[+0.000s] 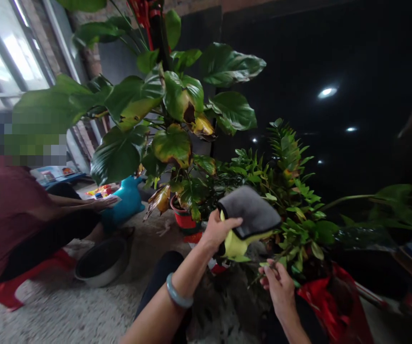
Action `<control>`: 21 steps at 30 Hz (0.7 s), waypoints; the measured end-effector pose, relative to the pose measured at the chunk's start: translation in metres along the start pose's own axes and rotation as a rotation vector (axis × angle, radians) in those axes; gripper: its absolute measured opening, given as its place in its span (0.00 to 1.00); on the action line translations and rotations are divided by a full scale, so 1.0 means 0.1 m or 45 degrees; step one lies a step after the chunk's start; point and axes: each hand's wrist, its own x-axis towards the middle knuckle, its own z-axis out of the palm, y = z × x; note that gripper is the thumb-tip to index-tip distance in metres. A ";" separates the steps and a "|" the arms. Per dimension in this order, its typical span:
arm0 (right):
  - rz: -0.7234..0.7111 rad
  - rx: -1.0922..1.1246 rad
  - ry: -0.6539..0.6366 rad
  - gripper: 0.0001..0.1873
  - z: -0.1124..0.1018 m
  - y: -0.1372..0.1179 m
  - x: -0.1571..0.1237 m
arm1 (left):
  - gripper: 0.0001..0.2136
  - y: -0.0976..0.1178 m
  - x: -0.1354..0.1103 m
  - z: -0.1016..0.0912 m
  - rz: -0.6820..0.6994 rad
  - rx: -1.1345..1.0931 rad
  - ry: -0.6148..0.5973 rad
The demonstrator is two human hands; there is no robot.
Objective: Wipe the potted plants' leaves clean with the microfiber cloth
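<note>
My left hand (pixel 217 230), with a pale green bangle on the wrist, is closed on a folded cloth (pixel 249 216), grey on one side and yellow-green on the other. It holds the cloth up against a low plant with many small glossy leaves (pixel 291 200). My right hand (pixel 279 284) sits just below and pinches a thin stem of that plant (pixel 268 268) between its fingers. The plant's pot is wrapped in red (pixel 334 306).
A tall plant with big leaves (pixel 163 105), some yellowed, stands in a red pot (pixel 183 217) behind. At left another person in a dark red top (pixel 8 215) squats beside a metal basin (pixel 101 260) and a blue object (pixel 127 203). The floor is speckled stone.
</note>
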 end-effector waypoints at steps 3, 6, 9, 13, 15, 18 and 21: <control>0.009 0.000 0.016 0.29 0.04 -0.01 0.00 | 0.19 0.16 0.20 0.19 0.167 -0.086 0.054; 0.014 0.003 0.021 0.28 0.05 -0.02 0.00 | 0.16 -0.15 0.25 0.13 0.053 -0.014 0.145; 0.021 -0.002 0.015 0.26 0.03 -0.05 0.00 | 0.14 -0.61 0.04 -0.14 -0.282 0.158 0.125; 0.034 -0.009 0.015 0.27 -0.01 -0.06 0.00 | 0.15 -0.60 -0.26 -0.36 -0.378 0.010 0.075; 0.043 -0.006 0.025 0.29 0.00 -0.05 0.00 | 0.18 -0.27 -0.25 -0.32 -0.229 -0.094 0.048; 0.059 0.005 0.048 0.30 0.04 -0.03 0.00 | 0.22 0.22 -0.05 -0.22 0.032 -0.174 0.100; 0.066 0.031 0.056 0.31 0.07 -0.03 0.00 | 0.22 0.21 0.17 -0.23 0.107 -0.220 0.175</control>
